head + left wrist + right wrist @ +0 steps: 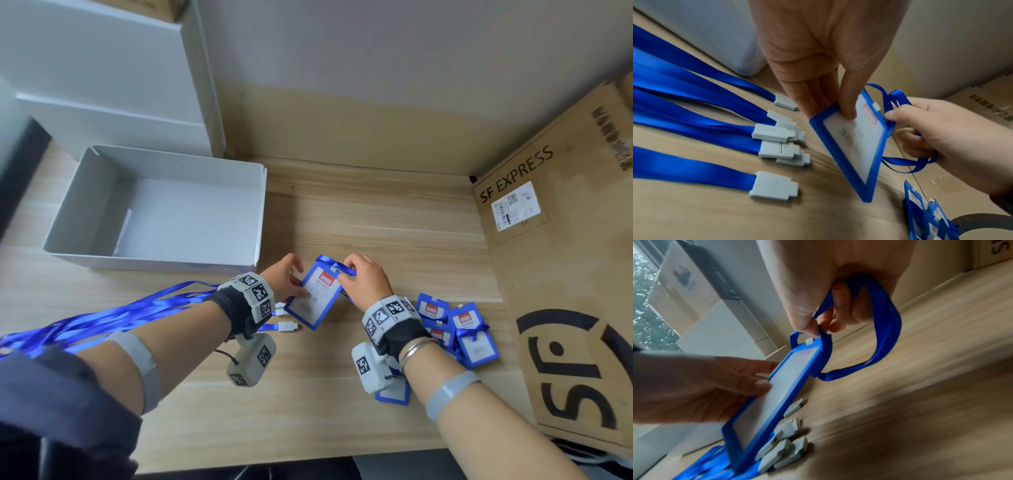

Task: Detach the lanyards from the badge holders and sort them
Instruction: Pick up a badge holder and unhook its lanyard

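Observation:
A blue-framed badge holder [313, 296] [851, 144] [774, 391] with a white card is tilted above the wooden table. My left hand [286, 277] [818, 81] [715, 386] pinches its long side, thumb on the card face. My right hand [364, 277] [941, 138] [828, 305] grips the blue lanyard [337, 267] [898, 97] [888, 331] looped at the holder's top, near the small white clip [876, 106] [809, 341]. Several detached blue lanyards [102, 315] [684, 100] with grey clasps [772, 134] [785, 449] lie fanned out to the left.
A pile of several badge holders with lanyards [459, 329] [929, 217] lies under and right of my right wrist. An open white box [164, 209] stands at the back left, white shelving [113, 78] behind it. A large SF Express cardboard box [565, 260] borders the right side.

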